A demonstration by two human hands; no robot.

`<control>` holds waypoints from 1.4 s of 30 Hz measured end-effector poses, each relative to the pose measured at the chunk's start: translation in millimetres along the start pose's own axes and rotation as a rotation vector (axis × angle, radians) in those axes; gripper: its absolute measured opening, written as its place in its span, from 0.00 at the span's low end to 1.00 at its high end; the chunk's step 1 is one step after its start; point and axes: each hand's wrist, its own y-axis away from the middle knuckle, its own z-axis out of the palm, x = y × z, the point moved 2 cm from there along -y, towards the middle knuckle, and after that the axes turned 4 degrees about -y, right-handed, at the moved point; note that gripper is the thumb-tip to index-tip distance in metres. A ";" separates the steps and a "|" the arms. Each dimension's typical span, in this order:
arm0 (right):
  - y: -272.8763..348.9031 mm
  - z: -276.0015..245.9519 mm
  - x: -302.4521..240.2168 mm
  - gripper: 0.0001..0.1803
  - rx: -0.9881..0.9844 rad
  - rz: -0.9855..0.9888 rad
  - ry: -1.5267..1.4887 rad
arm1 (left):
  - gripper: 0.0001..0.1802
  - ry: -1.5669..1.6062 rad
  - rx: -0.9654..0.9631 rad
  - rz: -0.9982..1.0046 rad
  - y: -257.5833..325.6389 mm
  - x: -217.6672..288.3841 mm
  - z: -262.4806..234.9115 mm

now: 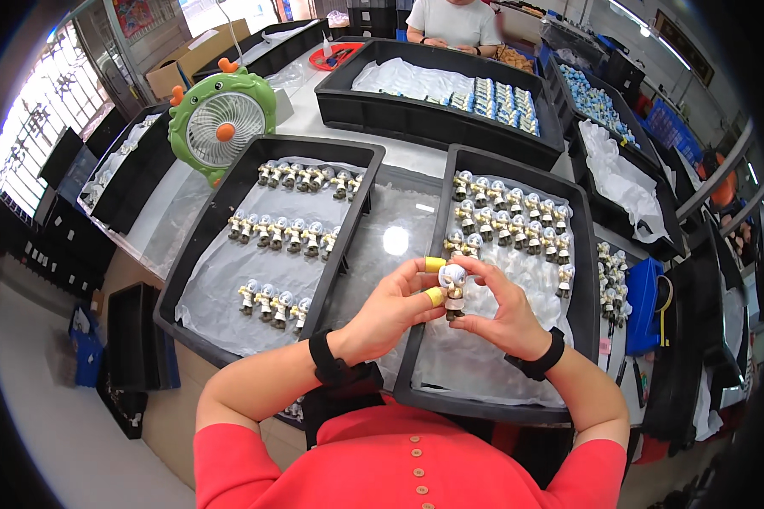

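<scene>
A small figurine (454, 293) with pale hair, a white top and dark boots stands upright between my two hands over the right tray. My left hand (390, 307), with yellow wraps on thumb and forefinger, pinches it at the upper left side. From the right, my right hand (509, 318) holds it with forefinger at the head and thumb near the feet. Similar figurines stand in rows in the right black tray (587, 280), just beyond my hands. The left black tray (171, 284) holds more rows of them on a plastic sheet.
A green fan (224, 127) stands beyond the left tray. Another long black tray (416, 103) with blue-white pieces lies across the far side, before a seated person (455, 25). Loose figurines (611, 284) and a blue bin (644, 305) are at the right.
</scene>
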 end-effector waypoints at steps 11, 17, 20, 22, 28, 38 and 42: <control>-0.2 1.4 3.4 0.42 0.028 0.061 -0.052 | 0.21 0.024 0.027 0.000 0.1 -2.4 -3.5; 0.4 0.5 3.6 0.44 0.022 0.072 -0.049 | 0.22 0.047 0.042 -0.006 -1.8 -4.6 -4.1; 0.9 -0.3 5.4 0.45 -0.003 0.109 -0.074 | 0.22 0.051 0.036 -0.015 -3.6 -6.9 -6.2; 0.5 0.7 6.2 0.46 -0.018 0.129 -0.099 | 0.22 0.062 0.034 -0.015 -3.5 -8.3 -7.3; 0.3 4.5 1.6 0.46 0.009 0.123 -0.088 | 0.22 0.098 0.015 -0.031 -3.4 -7.7 -4.8; 0.3 10.5 5.0 0.41 0.072 0.091 -0.102 | 0.20 0.165 -0.042 -0.054 -4.0 -11.3 -8.1; 0.1 10.3 3.8 0.40 0.082 0.091 -0.081 | 0.21 0.158 -0.050 -0.060 -5.2 -11.3 -6.2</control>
